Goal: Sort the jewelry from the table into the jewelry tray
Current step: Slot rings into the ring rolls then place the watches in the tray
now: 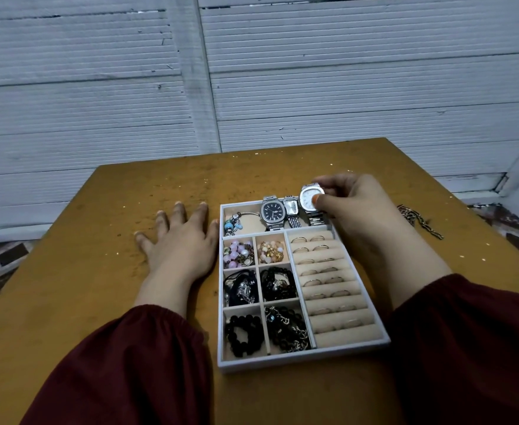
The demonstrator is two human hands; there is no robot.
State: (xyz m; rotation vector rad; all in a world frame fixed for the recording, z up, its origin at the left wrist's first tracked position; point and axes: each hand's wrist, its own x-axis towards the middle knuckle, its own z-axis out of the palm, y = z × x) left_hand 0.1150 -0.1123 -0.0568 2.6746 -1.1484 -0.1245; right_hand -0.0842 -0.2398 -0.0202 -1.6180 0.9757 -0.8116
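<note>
Left hand lies flat, fingers spread; right hand seemingly pinches white-dial watch

The ochre table is carrying the flat left hand, the jewelry tray lying just right of its fingers, and a chain lying well right of the right hand.

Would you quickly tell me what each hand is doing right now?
Left hand: open, resting flat on the table.
Right hand: pinches the white-faced watch.
</note>
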